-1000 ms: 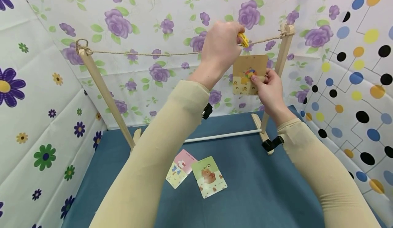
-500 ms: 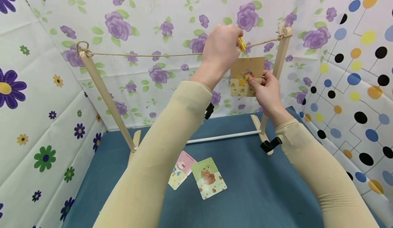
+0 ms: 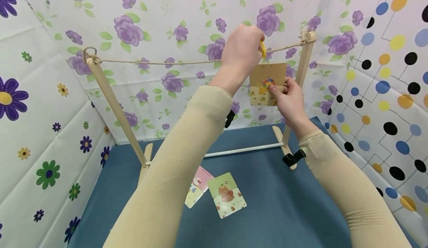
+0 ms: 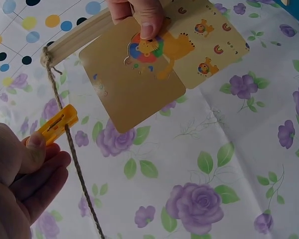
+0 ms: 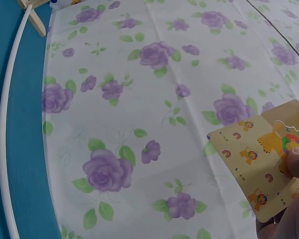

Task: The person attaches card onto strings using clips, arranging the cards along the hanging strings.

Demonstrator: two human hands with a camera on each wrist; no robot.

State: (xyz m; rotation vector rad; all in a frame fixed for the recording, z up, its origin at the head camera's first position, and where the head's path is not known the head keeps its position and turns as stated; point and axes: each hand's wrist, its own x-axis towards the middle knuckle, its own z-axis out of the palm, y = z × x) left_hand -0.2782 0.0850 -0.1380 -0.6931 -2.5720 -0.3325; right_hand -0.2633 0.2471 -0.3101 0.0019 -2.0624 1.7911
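My left hand (image 3: 242, 51) pinches a yellow clothespin (image 4: 57, 125) between thumb and fingers, up at the twine (image 3: 160, 63). In the left wrist view the clothespin's end lies right across the twine. My right hand (image 3: 290, 101) holds a brown and cream card (image 3: 267, 75) with a lion on it, thumb on its front. The card's top edge hangs just below the twine, apart from the clothespin. Two more cards lie on the blue tabletop: a green one with a bear (image 3: 227, 196) and a pink one with a white character (image 3: 200, 183), partly behind my left sleeve.
The twine runs between a left wooden post (image 3: 115, 108) and a right wooden post (image 3: 305, 62). A white rod (image 3: 244, 150) joins the posts low down. Flowered cloth (image 3: 187, 14) hangs behind, and dotted cloth (image 3: 384, 103) stands at the right.
The head view has shifted slightly. My right hand and the lion card have moved a little left and down; the left hand still pinches the clothespin at the twine.
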